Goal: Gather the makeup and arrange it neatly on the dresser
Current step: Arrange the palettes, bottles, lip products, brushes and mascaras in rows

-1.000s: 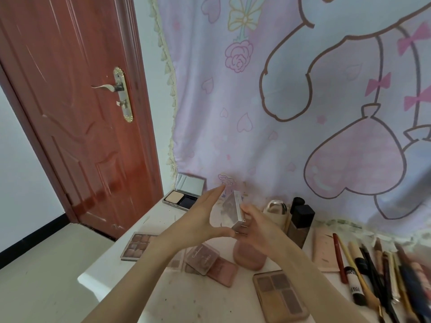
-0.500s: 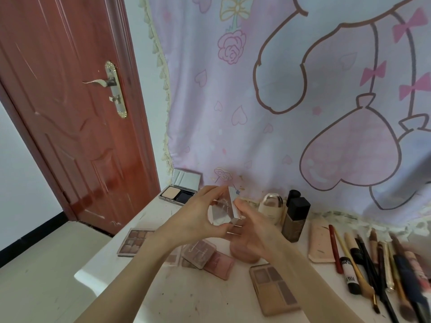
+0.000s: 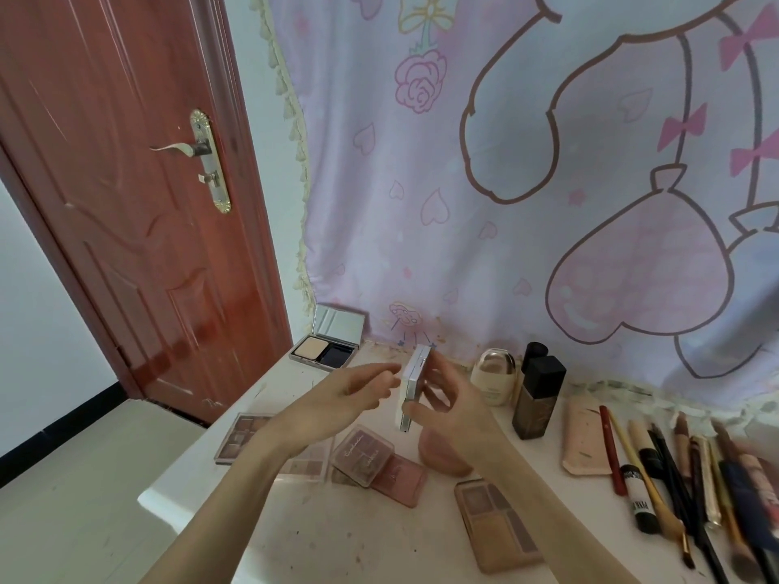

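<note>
We've got the slim white rectangular compact [image 3: 414, 387] pinched edge-up in our right hand [image 3: 453, 404] above the white dresser top [image 3: 358, 537]; left hand [image 3: 337, 400] loose, fingertips beside it. Probably set it down gently near the open palettes.

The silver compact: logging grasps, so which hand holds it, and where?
The right hand pinches the silver compact by its edges; the left hand holds nothing.

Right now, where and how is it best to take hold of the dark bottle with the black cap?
Probably grip the dark bottle by its square body, below the black cap. It stands upright, so come from the front with the fingers on its flat sides. The cream bottle stands close on its left.
</note>
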A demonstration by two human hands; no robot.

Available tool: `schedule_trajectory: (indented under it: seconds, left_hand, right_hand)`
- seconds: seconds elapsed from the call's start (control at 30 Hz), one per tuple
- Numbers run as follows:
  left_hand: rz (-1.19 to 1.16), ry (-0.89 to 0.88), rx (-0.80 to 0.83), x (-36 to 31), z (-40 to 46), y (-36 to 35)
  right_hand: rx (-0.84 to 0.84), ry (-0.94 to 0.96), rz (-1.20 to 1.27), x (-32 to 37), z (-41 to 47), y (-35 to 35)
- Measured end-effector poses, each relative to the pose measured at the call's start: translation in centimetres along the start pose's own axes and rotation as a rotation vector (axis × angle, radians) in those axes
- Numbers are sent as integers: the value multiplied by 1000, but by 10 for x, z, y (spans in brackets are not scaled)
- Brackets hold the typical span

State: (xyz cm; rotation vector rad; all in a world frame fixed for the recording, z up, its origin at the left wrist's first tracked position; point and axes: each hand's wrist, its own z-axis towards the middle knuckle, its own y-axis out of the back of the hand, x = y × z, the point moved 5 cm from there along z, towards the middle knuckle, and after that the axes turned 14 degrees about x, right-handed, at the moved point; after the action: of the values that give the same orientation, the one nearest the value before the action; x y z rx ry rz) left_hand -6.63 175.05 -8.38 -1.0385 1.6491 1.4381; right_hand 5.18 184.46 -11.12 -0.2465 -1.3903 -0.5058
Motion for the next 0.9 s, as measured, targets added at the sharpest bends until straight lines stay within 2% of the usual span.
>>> schedule_trajectory:
  seconds: [0.07,0.2,0.47,0.6,0.67,0.73,0.9]
  left_hand:
    - [-99,59,-42,4,1,-2]
    - [-317,20,-34,4,3,-8]
    - [-280,-59,-87,0,-5,-3]
    - [-137,-51,-197,-5,-12,6]
    - [-51,-116,-207,-11,-15,7]
    - [62,-180,-212,-17,-16,5]
    - [285,-241,-241,-27,-17,0]
  right_hand:
    - [-4,91,-144,3,-1,-5]
    - [3,194,-240,8,-3,-15]
    - [77,169,-346,12,-3,-11]
    - [91,70,-132,10,-3,-3]
    - [66,-23,120,13,-1,1]
    - [112,-118,390,13,2,-2]
    - [266,-196,743,13,-1,-19]
